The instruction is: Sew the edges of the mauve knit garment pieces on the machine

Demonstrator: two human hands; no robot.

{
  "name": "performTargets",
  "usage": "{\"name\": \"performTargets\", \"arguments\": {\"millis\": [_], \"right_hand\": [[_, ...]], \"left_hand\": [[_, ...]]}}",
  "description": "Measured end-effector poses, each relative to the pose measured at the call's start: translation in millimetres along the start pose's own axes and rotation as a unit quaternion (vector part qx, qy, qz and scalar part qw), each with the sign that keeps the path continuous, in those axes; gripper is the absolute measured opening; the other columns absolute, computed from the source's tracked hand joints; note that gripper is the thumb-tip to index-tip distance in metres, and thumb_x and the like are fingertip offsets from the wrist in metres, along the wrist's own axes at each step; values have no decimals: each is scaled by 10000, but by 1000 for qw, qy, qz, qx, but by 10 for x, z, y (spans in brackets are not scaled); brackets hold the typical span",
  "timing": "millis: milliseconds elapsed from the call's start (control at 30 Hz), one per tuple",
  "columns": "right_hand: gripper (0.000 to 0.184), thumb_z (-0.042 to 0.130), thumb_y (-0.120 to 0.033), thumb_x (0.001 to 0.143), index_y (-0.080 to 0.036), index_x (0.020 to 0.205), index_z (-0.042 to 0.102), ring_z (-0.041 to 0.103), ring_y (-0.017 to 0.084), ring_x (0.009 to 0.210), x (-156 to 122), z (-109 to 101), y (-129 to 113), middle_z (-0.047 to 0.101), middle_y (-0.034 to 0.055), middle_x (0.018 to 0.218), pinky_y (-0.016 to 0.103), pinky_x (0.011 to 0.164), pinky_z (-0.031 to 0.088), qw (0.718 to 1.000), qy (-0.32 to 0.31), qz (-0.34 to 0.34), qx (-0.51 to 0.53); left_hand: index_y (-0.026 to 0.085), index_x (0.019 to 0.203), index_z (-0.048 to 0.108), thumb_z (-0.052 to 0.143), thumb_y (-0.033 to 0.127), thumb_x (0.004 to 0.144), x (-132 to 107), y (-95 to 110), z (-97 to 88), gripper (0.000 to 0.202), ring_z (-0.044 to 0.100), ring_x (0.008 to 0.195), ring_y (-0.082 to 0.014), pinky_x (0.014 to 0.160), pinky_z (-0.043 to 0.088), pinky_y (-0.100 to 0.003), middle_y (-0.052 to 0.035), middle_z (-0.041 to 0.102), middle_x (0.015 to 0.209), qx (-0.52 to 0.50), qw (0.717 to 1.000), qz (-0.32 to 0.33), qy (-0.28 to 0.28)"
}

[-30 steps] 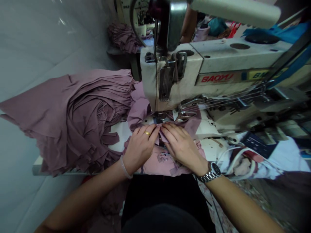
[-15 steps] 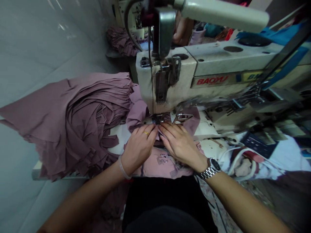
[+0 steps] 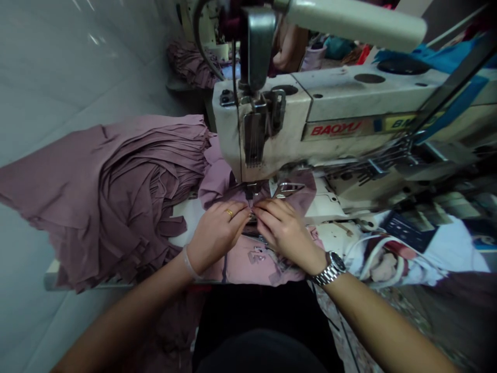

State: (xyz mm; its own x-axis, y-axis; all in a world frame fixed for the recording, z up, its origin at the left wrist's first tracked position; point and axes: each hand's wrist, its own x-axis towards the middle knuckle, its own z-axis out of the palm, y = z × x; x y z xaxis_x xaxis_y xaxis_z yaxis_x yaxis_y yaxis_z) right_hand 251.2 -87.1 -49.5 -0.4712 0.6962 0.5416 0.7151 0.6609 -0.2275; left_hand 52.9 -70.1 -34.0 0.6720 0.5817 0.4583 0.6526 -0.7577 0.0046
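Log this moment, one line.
left hand: near presser foot | right hand: near presser foot | sewing machine: ahead | mauve cloth pile: left

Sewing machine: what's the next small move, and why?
Probably ease the mauve cloth slightly toward the presser foot, keeping fingertips short of it. The left hand and right hand nearly meet just on the near side of the foot, and cloth lies around it on both sides. Whether the fingers pinch or only press the cloth can't be told.

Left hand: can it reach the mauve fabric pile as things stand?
Likely yes: the mauve fabric pile lies beside the left hand, no barrier visible between, though that hand is busy at the sewing machine.
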Motion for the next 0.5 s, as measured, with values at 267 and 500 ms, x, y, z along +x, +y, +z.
{"name": "performTargets", "arguments": {"millis": [267, 500], "right_hand": [[315, 478, -154, 905, -85, 1174, 626, 566, 226, 1016, 60, 15, 41, 644, 141, 1137, 396, 891, 515, 999, -23, -2, -30], [203, 493, -193, 899, -137, 844, 680, 604, 190, 808, 174, -114, 476, 659, 83, 788, 338, 769, 516, 999, -41, 9, -33]], "left_hand": [[130, 1128, 625, 474, 257, 973, 73, -123, 12, 251, 616, 1006, -213, 876, 488, -361, -102, 669, 1119, 2, 1000, -3, -29], [127, 1058, 639, 506, 320, 960, 170, -276, -129, 255, 649, 946, -202, 847, 507, -325, -95, 688, 1014, -105, 988, -41, -107]]}}
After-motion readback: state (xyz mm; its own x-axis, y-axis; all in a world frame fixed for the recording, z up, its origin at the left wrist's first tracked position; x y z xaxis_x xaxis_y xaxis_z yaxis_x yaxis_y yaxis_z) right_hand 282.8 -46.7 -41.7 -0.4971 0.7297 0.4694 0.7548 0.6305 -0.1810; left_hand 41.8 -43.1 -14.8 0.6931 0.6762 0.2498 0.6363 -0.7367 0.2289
